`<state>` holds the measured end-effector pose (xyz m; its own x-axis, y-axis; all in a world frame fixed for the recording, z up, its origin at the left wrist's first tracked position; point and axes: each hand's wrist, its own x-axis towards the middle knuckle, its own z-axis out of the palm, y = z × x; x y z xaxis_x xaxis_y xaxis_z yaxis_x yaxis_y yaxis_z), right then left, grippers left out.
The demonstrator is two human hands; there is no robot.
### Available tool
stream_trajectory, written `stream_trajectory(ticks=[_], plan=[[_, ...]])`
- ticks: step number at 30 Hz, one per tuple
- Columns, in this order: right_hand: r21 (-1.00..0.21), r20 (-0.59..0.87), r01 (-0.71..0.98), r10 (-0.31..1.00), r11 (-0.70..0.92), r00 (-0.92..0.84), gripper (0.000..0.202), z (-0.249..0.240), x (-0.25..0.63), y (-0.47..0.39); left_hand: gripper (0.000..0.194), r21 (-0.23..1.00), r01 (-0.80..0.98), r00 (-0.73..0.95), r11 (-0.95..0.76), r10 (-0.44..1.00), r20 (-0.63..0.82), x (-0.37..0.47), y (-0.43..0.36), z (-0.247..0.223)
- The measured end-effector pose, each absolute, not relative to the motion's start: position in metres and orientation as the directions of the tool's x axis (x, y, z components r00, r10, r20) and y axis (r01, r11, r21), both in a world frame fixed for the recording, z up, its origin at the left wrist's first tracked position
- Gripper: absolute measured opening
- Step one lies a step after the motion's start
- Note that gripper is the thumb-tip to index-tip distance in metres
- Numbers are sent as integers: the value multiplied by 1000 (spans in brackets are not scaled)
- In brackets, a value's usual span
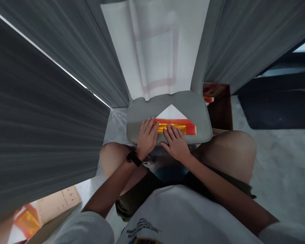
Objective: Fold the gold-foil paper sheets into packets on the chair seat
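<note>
A folded sheet of joss paper (171, 115), white with an orange-red band and a gold foil strip, lies on the grey chair seat (142, 110) in front of me. Its white part rises to a point away from me. Flat on its left end rests my left hand (147, 137), fingers stretched out. My right hand (176, 142) presses on the gold strip near the front fold, its fingers extended and slightly apart. Both hands cover parts of the near edge. Neither hand grips anything.
A white sheet (157, 51) covers the chair's backrest. Beside the seat on the right stands a brown box (220, 112) with orange and gold paper. Another cardboard box (58, 203) with similar paper (27, 220) is at lower left. Grey curtains (53, 101) hang close on the left.
</note>
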<state>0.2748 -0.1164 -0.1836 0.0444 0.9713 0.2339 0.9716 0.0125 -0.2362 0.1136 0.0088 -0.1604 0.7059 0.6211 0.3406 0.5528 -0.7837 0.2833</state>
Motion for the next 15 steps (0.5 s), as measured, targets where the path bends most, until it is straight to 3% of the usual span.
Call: stream_trajectory(ticks=[5, 12, 15], plan=[[-290, 237, 957, 970, 12, 60, 67, -185, 278, -116, 59, 167, 585, 784, -794, 606, 136, 111, 15, -163], [-450, 256, 893, 959, 5, 124, 62, -161, 270, -113, 62, 130, 609, 776, -782, 622, 105, 113, 12, -160], [-534, 346, 814, 938, 229, -38, 61, -131, 226, -108, 61, 129, 625, 765, -770, 637, 96, 114, 11, -162]])
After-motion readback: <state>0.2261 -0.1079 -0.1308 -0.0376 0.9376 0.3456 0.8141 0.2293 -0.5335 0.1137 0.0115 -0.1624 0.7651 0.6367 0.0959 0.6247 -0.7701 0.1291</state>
